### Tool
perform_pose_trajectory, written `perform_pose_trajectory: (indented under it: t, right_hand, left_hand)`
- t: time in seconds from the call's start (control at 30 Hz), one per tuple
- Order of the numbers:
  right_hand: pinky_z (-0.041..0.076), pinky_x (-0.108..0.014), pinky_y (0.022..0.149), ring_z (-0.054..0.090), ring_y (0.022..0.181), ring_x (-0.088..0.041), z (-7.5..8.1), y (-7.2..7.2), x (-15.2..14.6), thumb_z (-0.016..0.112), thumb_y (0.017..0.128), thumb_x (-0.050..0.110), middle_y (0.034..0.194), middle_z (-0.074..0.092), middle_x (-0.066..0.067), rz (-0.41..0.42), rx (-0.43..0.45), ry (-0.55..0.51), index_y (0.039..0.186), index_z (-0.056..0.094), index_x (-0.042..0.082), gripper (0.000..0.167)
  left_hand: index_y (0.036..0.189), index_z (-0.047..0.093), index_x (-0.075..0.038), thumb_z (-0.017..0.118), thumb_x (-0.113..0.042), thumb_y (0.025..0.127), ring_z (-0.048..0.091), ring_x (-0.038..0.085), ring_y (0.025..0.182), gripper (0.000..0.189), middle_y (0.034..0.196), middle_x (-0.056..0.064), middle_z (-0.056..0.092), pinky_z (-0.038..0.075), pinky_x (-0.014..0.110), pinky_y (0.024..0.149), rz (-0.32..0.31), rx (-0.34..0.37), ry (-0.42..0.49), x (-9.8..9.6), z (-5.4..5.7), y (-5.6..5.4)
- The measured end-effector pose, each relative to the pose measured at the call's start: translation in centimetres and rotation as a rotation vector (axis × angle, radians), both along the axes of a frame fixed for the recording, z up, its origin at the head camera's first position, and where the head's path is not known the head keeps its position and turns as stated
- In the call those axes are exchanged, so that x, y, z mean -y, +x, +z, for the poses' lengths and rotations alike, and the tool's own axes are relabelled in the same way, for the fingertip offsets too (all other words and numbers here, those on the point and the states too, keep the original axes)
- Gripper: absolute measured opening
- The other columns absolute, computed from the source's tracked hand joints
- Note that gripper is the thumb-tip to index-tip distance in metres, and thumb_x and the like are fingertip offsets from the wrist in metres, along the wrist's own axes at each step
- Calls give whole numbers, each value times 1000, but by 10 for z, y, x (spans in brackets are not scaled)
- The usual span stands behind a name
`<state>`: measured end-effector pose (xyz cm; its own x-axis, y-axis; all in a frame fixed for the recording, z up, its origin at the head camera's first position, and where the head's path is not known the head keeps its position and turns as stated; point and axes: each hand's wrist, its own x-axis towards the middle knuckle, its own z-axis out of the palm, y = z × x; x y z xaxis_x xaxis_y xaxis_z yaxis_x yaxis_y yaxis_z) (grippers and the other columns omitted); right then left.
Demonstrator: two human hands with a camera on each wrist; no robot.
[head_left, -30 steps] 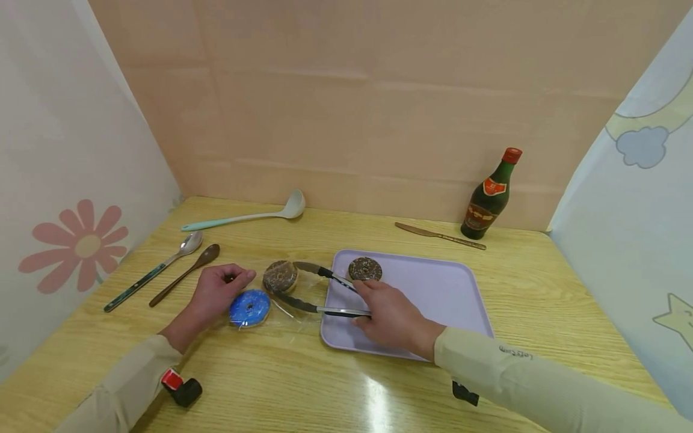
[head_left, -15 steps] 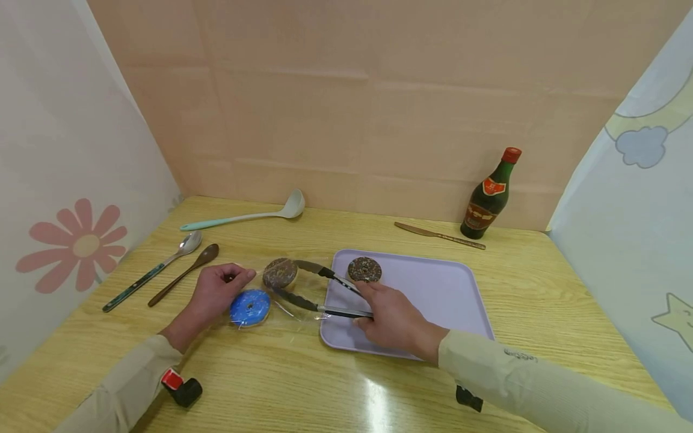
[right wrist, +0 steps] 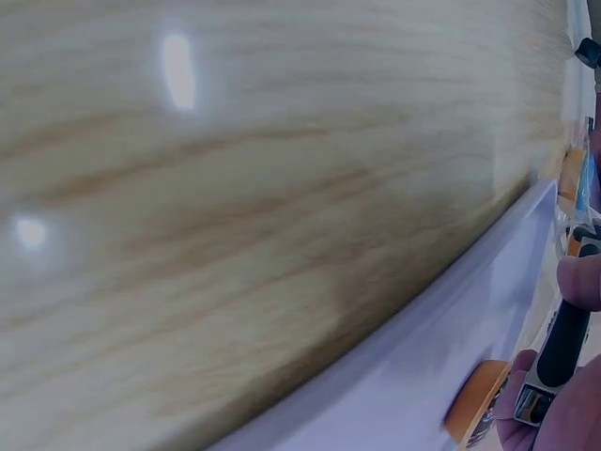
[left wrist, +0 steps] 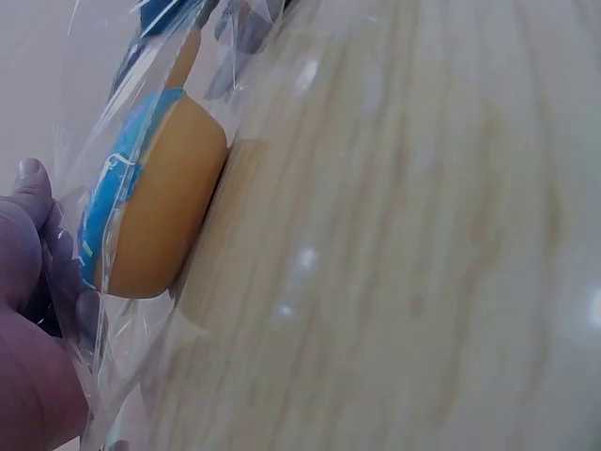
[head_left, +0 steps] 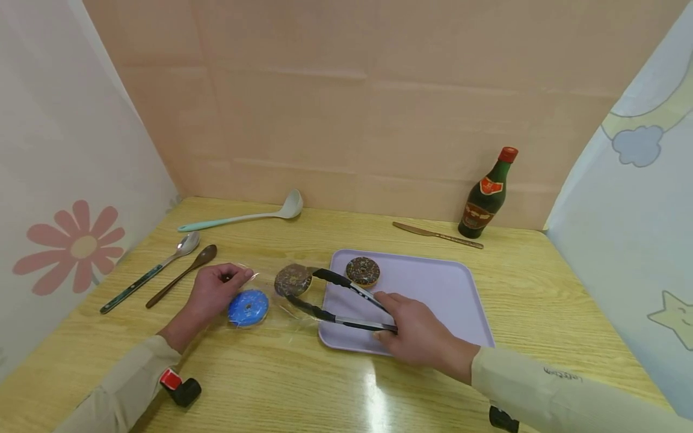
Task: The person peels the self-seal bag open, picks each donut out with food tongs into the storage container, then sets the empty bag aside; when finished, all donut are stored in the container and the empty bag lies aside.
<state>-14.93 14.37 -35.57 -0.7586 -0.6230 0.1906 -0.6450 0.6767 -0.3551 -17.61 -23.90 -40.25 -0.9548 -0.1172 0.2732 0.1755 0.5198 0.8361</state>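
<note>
My left hand (head_left: 216, 290) pinches the edge of a clear plastic bag (left wrist: 83, 141). Inside lies a doughnut with blue icing (head_left: 248, 308), flat on the table; the left wrist view shows its tan side. With my right hand (head_left: 417, 331) I grip a pair of metal tongs (head_left: 360, 325) with black tips. Those tips reach to either side of a chocolate doughnut (head_left: 293, 280) at the bag's right end, partly under the film. Another chocolate doughnut (head_left: 363, 272) rests on the lilac tray (head_left: 438, 288), near its upper left corner, just beyond the tongs.
Left of my left hand lie a wooden spoon (head_left: 181, 276) and a metal spoon (head_left: 150, 273) with a dark green handle. A ladle (head_left: 246, 216) lies along the back. Behind the tray are a copper-coloured knife (head_left: 437, 235) and an upright green bottle (head_left: 487, 195).
My right hand and the tongs have moved right, and the chocolate doughnut between the tips has shifted right with them. My left hand and the blue doughnut have stayed nearly still.
</note>
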Motion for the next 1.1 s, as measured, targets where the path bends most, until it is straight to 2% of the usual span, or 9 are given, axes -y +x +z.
perform_pose_trajectory:
  t: [0.3, 0.4, 0.53, 0.77, 0.97, 1.03, 1.1]
  right_hand:
    - [47, -42, 81, 59, 97, -22, 1, 18, -34, 74, 81, 22, 115, 60, -7, -50, -34, -4, 128, 52, 0, 56]
    - [47, -37, 74, 55, 84, -14, 0, 23, -46, 75, 81, 23, 112, 60, -5, -68, -46, -15, 128, 53, 1, 56]
    - [43, -29, 65, 46, 72, -7, -1, 27, -63, 78, 77, 21, 105, 60, -2, -101, -82, -42, 126, 54, 1, 58]
    - [38, -24, 58, 40, 64, -2, 0, 31, -85, 81, 74, 17, 87, 52, 7, -164, -94, -78, 123, 54, 2, 58]
    - [37, -24, 55, 39, 60, -2, 5, 31, -102, 80, 76, 15, 77, 43, 10, -228, -81, -68, 123, 54, 2, 55]
    - [38, -26, 57, 41, 62, -5, 6, 30, -108, 80, 76, 16, 80, 47, 7, -261, -84, -52, 123, 54, -1, 57]
    - [43, -31, 62, 50, 69, -9, 6, 29, -114, 79, 76, 17, 89, 56, 0, -287, -90, -40, 124, 53, -5, 59]
  left_hand:
    - [83, 70, 2, 69, -27, 89, 52, 12, 67, 30, 80, 11, 65, 44, 24, 56, -4, 2, 7, 3, -2, -1]
    - [84, 70, 3, 69, -27, 89, 51, 11, 65, 30, 75, 11, 64, 44, 24, 55, -5, 2, 16, 4, -2, -1]
    - [84, 70, 4, 69, -26, 89, 51, 11, 64, 30, 73, 11, 63, 43, 24, 55, -16, -9, 15, 5, -1, -1]
    - [85, 70, 3, 68, -30, 90, 50, 12, 64, 34, 73, 12, 62, 43, 25, 54, -31, 18, 15, 6, -2, -3]
    - [85, 70, 2, 68, -31, 89, 51, 13, 66, 34, 76, 12, 64, 43, 25, 54, -20, 20, 5, 7, -4, -3]
    - [85, 70, 3, 68, -30, 89, 51, 13, 66, 33, 76, 11, 64, 43, 24, 54, -21, 16, 6, 7, -4, -3]
    - [85, 70, 3, 68, -30, 90, 50, 13, 65, 33, 76, 11, 64, 43, 24, 54, -24, 15, 13, 6, -4, -3]
